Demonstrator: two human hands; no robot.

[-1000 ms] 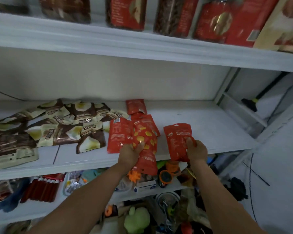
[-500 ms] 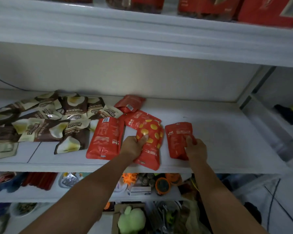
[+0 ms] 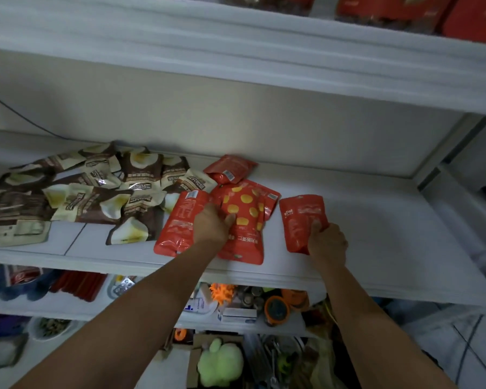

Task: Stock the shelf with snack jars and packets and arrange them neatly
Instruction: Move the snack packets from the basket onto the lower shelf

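A single wide-angle head camera looks forward and slightly down at the white shelf [image 3: 348, 220] from close by, with both forearms reaching in from the bottom edge.

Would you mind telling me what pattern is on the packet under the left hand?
The packet under the left hand is red with yellow dots; head view.

Left hand [image 3: 211, 227] and right hand [image 3: 328, 244] grip red packets [image 3: 302, 214].

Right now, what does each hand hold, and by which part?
Right hand: plain red packet, lower corner. Left hand: spotted red packet, left edge.
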